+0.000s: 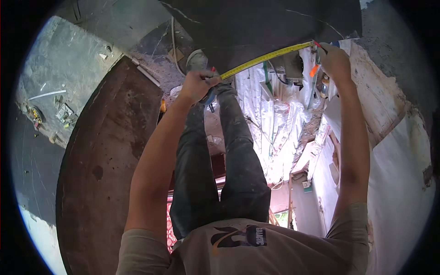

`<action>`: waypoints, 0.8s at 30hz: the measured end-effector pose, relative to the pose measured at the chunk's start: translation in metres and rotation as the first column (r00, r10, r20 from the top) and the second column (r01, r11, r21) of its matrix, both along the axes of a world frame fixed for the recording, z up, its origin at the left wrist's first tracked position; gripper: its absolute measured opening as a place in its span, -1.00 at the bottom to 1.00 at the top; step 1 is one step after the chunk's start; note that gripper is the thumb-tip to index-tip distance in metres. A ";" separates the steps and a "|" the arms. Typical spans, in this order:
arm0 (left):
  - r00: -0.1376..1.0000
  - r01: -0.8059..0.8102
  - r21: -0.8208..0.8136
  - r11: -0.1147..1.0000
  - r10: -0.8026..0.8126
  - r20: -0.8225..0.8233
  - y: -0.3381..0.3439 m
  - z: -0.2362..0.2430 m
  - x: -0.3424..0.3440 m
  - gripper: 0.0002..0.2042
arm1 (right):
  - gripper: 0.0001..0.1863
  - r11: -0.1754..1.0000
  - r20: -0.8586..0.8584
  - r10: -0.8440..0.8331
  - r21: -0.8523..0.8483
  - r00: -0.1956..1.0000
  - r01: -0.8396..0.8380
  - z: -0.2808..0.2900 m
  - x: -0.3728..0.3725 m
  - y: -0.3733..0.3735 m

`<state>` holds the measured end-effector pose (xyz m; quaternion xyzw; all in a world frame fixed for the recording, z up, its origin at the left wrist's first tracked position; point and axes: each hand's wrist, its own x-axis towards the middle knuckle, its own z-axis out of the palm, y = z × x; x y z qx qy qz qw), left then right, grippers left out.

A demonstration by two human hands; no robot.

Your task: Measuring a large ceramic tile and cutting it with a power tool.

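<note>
Sheeting (pixel 286 121) and a dark slab (pixel 275 20) flank the yellow tape (pixel 266 57), left hand (pixel 200 85) and right hand (pixel 336 63) clamped at its ends.

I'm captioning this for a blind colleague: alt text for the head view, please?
A person's left hand and right hand hold a yellow tape measure stretched along the near edge of a black, white-veined slab. A large, stained brown panel is at left.

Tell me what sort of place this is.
Probably a building site or workshop: a yellow measuring tape stretched between left hand and right hand, a dark veined slab, and shiny crumpled sheeting.
</note>
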<state>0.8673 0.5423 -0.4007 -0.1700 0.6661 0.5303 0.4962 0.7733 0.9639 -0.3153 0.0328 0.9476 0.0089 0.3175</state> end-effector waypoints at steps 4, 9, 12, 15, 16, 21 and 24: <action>0.999 -0.016 -0.042 0.999 0.018 0.037 -0.001 -0.004 0.007 -0.81 | -0.68 0.998 0.066 0.039 0.039 0.997 -0.041 0.000 -0.002 0.000; 0.992 -0.066 0.012 0.998 0.065 0.107 0.002 -0.003 0.014 -0.82 | -0.73 0.995 0.112 -0.101 0.035 0.989 0.097 0.006 0.001 -0.007; 0.988 -0.105 0.035 0.994 0.100 0.117 0.001 -0.001 0.006 -0.83 | -0.73 0.993 0.057 -0.119 0.016 0.991 0.118 0.007 -0.003 -0.013; 0.983 -0.153 -0.002 0.988 0.152 0.103 0.000 0.010 -0.017 -0.82 | -0.72 0.999 -0.013 0.039 0.008 0.999 -0.039 0.002 -0.019 -0.009; 0.983 -0.152 0.002 0.988 0.151 0.104 0.001 0.012 -0.021 -0.82 | -0.72 0.993 -0.046 0.119 0.006 0.992 -0.119 0.000 -0.023 -0.007; 0.989 -0.117 -0.040 0.992 0.120 0.082 0.003 0.018 -0.025 -0.83 | -0.68 0.996 -0.008 0.085 0.035 0.996 -0.085 -0.007 -0.026 -0.003; 0.991 -0.078 -0.075 0.994 0.085 0.104 0.000 0.014 -0.013 -0.84 | -0.67 0.989 0.121 0.115 0.074 0.986 -0.125 -0.006 -0.009 0.000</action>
